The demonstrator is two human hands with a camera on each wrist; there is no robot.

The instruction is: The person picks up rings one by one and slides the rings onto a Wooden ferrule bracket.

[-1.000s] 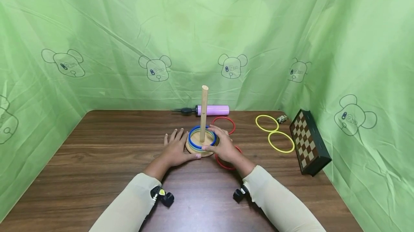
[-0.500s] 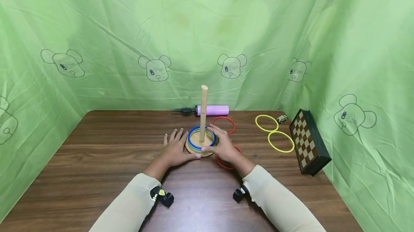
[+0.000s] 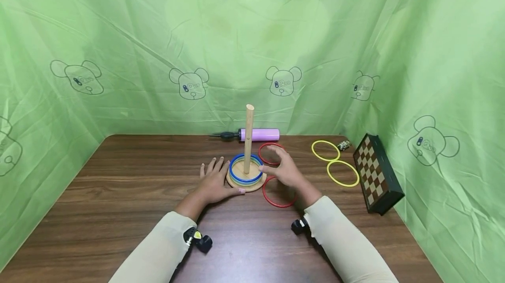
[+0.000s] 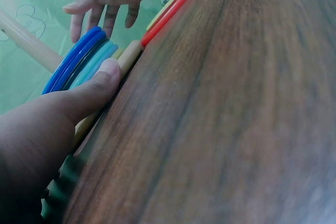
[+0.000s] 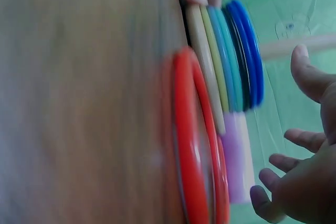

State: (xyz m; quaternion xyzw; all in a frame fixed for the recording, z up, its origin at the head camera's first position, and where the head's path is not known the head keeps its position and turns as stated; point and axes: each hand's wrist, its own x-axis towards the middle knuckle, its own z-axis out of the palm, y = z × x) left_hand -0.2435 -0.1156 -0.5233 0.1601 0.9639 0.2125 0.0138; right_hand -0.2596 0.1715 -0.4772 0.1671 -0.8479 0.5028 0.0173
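Note:
A wooden base [image 3: 255, 185] with an upright wooden peg [image 3: 248, 138] stands mid-table. Stacked around the peg are rings, blue [image 5: 248, 51] on top, with light blue [image 5: 226, 51] and yellow [image 5: 214, 51] ones lower down. My left hand [image 3: 214, 183] rests against the base's left side, its fingers spread and fairly straight and its thumb along the front rim. To the right of the stack my right hand [image 3: 286, 169] hovers with fingers apart and nothing between them. Two red rings lie beside it, one behind [image 3: 263, 159] and one in front [image 3: 272, 203], each partly covered by the hand or wrist.
Two yellow rings, a rear one [image 3: 313, 151] and a front one [image 3: 343, 185], lie farther right. Near them are a small patterned object [image 3: 344, 145] and a checkered board box [image 3: 375, 173]. A purple pump [image 3: 260, 134] lies at the back edge, before a green curtain [image 3: 236, 55].
My right hand has let go of the top blue ring and moved right, away from the stack. The left hand has stayed at the base.

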